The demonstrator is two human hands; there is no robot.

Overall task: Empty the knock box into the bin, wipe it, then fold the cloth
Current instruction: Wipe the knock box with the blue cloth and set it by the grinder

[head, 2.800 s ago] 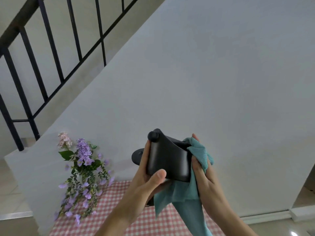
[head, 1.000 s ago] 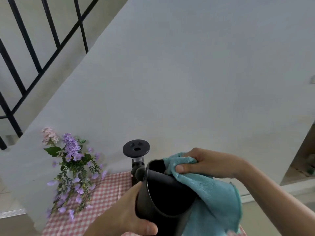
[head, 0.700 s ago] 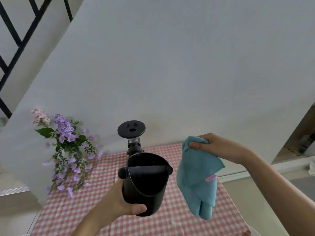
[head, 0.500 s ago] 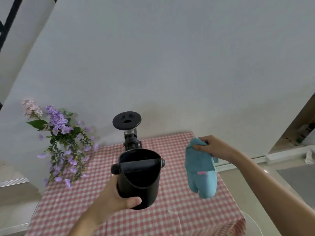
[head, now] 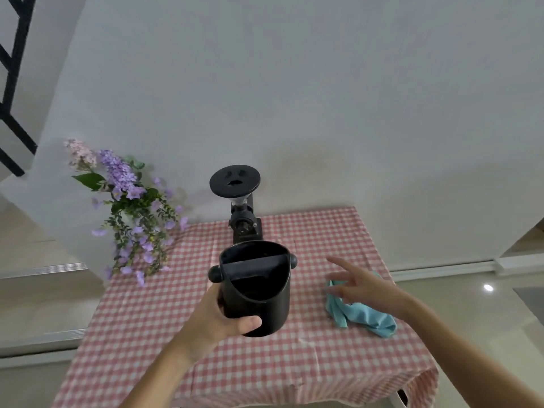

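Note:
The black knock box is upright above the middle of the table, its bar across the open top and the inside looking dark and bare. My left hand grips it from the lower left, thumb across the front wall. The teal cloth lies crumpled on the tablecloth at the right. My right hand hovers just over the cloth's far end with fingers spread, holding nothing. No bin is in view.
A pink checked tablecloth covers the table. A black coffee grinder stands at the back centre against the white wall. Purple artificial flowers lean at the back left. Black stair railing is at the upper left.
My right hand pulled the cloth off the knock box, carried it right and down, and dropped it on the table. The left hand lowered the box upright. The view tilted down.

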